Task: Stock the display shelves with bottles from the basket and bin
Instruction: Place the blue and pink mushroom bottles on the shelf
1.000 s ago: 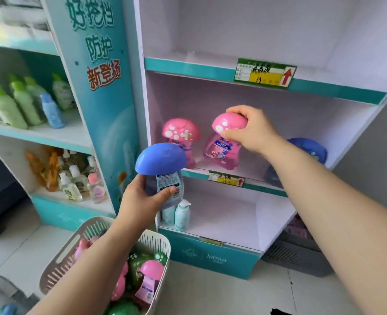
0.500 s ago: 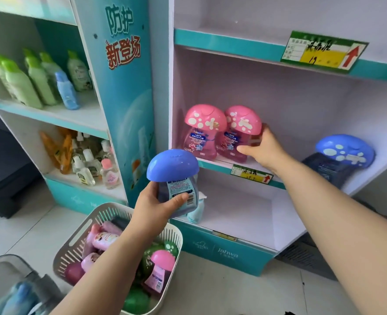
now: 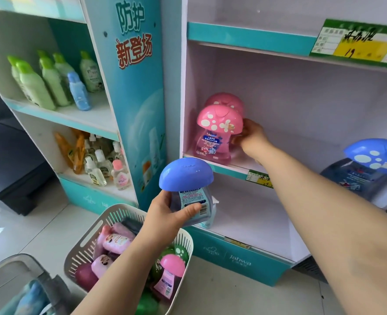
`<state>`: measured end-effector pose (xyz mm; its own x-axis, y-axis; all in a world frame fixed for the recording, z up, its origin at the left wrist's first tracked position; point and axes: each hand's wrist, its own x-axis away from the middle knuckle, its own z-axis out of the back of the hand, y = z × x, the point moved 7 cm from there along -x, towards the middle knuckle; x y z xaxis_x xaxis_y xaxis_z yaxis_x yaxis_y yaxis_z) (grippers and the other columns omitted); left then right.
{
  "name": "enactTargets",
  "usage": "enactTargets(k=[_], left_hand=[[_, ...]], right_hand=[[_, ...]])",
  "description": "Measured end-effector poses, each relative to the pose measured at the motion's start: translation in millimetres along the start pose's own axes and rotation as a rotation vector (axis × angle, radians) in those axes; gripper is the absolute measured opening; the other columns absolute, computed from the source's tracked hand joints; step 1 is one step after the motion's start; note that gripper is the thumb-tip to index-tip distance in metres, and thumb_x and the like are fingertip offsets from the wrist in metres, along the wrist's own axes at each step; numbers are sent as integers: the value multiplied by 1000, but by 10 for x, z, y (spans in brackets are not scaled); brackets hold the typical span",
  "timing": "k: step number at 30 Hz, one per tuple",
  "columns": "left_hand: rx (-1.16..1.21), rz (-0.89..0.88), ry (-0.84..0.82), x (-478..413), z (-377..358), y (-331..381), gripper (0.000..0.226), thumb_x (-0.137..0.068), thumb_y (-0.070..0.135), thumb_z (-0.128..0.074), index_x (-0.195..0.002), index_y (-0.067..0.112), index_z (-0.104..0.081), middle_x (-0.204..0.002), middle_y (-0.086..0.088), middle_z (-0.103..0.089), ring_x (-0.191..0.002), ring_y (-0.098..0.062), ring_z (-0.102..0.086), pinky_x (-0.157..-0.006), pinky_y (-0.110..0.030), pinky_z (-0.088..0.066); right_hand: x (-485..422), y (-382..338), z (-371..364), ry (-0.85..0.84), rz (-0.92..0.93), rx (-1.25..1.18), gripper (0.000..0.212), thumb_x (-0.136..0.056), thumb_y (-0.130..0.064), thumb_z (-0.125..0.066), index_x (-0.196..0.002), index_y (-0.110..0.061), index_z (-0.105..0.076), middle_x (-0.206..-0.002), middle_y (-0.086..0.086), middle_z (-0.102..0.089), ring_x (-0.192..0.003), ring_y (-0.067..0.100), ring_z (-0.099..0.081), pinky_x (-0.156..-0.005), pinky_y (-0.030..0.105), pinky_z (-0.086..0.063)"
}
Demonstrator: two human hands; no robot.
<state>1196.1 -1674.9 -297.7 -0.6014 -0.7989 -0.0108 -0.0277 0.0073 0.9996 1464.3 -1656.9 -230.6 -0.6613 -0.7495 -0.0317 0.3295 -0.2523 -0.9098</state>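
Blue and glossy, the mushroom-shaped plastic bottle has a plain domed cap over a clear, dark-tinted body with a pale label and a barcode. The left hand holds it upright in the air in front of the lowest shelf opening, fingers and thumb wrapped round the body just under the cap.

Just above it, on the middle white shelf with a teal front edge, stands a pink mushroom-shaped bottle with white spots on its cap, upright at the left end, and a second pink mushroom bottle stands directly behind it. The right hand reaches in beside the front one, thumb at the cap's edge. Its fingertips are hidden behind the bottle, so whether they grip anything cannot be told.

Well to the right on the same shelf, a blue spotted mushroom bottle lies tilted.

On the floor below the left forearm sits a white slotted plastic basket holding pink and green bottles, with a grey plastic bin near it at the lower left
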Motion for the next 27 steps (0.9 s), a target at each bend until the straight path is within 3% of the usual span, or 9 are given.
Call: enactTargets(k=[3,6,9,11,14,17,20,23,27], left_hand=[[1,-1,-8,-23,-3,-4,44,-68,18,-75,-108,20,-59,-100,5,-73,-96,-14,-69,-87,-38,-55],[10,-4,-20,-33,-7,12,47,-63,24,-76,-108,20,-60,-101,3,-73,-96,-16,-69,-87,-40,-55],[27,-19,-40,-17,-40,75,43,-64,23,-75,-104,21,-60,-97,7,-74,-94,-13,-70,-82,-32,-56],[68,-29,-55,-3,-106,133,45,-64,21,-75,-105,21,-57,-97,8,-74,-93,-12,-69,-78,-26,-55],[116,-46,-114,10,-318,249,51,-66,17,-77,-111,17,-54,-100,5,-73,-96,-14,-69,-76,-24,-54],[43,-94,-195,-11,-606,351,51,-69,19,-80,-113,17,-54,-104,2,-72,-101,-16,-67,-84,-33,-55],[-163,-184,-98,-3,-870,470,64,-70,40,-73,-126,22,-52,-121,5,-64,-116,-12,-57,-102,-42,-44],[-461,-285,45,63,-1172,673,94,-76,41,-72,-151,24,-18,-146,1,-38,-133,-14,-35,-111,-30,-26],[-402,-307,15,-37,-1469,786,101,-70,42,-76,-150,25,-16,-144,2,-42,-131,-17,-41,-104,-38,-40]], right_hand=[[-13,-50,-114,-29,-4,71,35,-86,10,-51,-114,-8,-60,-90,-1,-62,-69,5,-55,-51,11,-44],[32,8,-66,-39,11,67,38,-87,11,-47,-118,-6,-61,-99,1,-65,-83,14,-61,-73,20,-53],[269,-21,213,97,150,48,36,-91,3,-47,-123,-11,-60,-116,2,-63,-104,15,-58,-100,33,-47],[600,-111,370,161,268,-53,28,-92,-8,-51,-112,-24,-63,-106,-1,-67,-98,16,-62,-96,37,-49],[1200,-313,340,-81,326,-171,20,-88,-20,-61,-106,-29,-60,-97,0,-68,-86,12,-63,-80,30,-53],[1573,-474,250,-374,279,-104,38,-75,-21,-75,-108,-32,-59,-107,-2,-68,-97,12,-64,-87,30,-54],[1612,-578,579,-146,275,-12,39,-71,-15,-82,-99,-31,-61,-98,-8,-69,-87,10,-65,-81,31,-55],[1673,-615,868,161,234,55,43,-66,-24,-84,-99,-28,-58,-96,-12,-66,-87,10,-63,-76,27,-52],[1737,-638,1039,184,218,29,35,-72,-31,-79,-100,-30,-58,-95,-17,-64,-89,5,-63,-78,28,-52]])
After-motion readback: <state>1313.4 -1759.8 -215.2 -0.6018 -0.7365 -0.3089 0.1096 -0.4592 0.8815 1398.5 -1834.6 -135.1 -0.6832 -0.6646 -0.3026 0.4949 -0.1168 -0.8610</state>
